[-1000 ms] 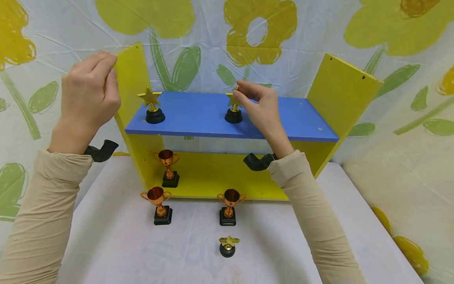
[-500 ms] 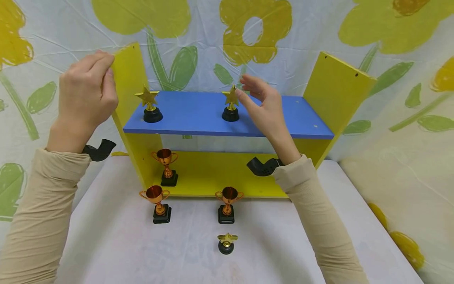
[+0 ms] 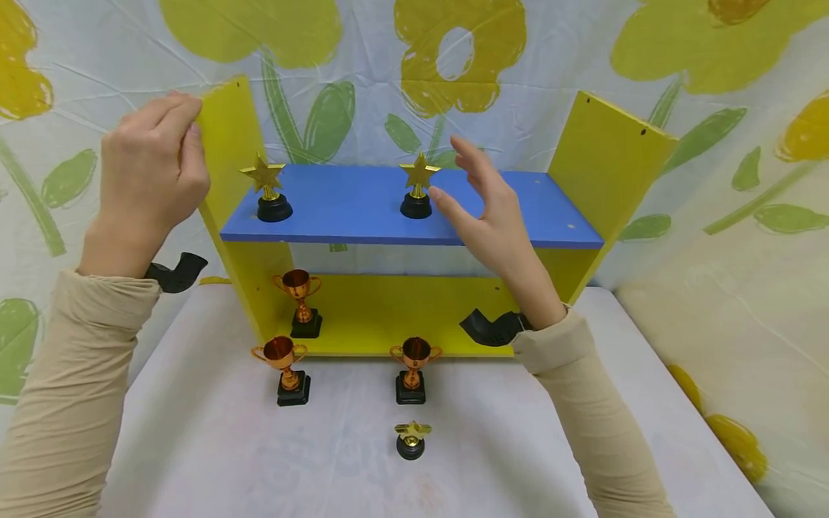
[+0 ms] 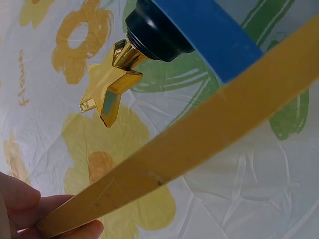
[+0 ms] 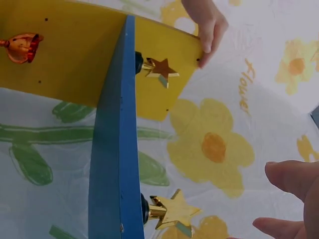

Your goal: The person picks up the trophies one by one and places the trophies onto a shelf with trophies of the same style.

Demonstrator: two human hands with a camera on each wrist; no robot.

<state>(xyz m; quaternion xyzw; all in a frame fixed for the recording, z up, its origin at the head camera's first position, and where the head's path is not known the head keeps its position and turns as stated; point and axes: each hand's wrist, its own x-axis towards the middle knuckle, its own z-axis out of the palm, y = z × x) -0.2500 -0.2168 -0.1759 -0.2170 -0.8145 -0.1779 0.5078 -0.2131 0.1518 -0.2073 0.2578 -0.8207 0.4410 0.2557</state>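
My left hand (image 3: 152, 162) grips the top corner of the yellow left side panel (image 4: 164, 154), its fingers on both faces in the left wrist view. My right hand (image 3: 495, 212) is just right of a gold star trophy (image 3: 417, 187), apart from it, with fingers spread. That trophy stands upright on the blue shelf (image 3: 350, 201), near its middle. Another star trophy (image 3: 267, 188) stands at the shelf's left end, close to the panel. In the right wrist view, the nearer star trophy (image 5: 174, 209) and my right fingers (image 5: 289, 179) show a gap between them.
A bronze cup trophy (image 3: 301, 302) stands on the yellow bottom board (image 3: 388, 309). Two more cups, the left cup (image 3: 288, 370) and the middle cup (image 3: 412, 370), stand on the white table (image 3: 214, 446) in front. Nearer still is a small star trophy (image 3: 411, 440). A flowered cloth hangs behind.
My right hand has let go of the middle star trophy and drawn back to the right, fingers spreading. The trophy stays on the shelf. My left hand keeps its grip on the panel.
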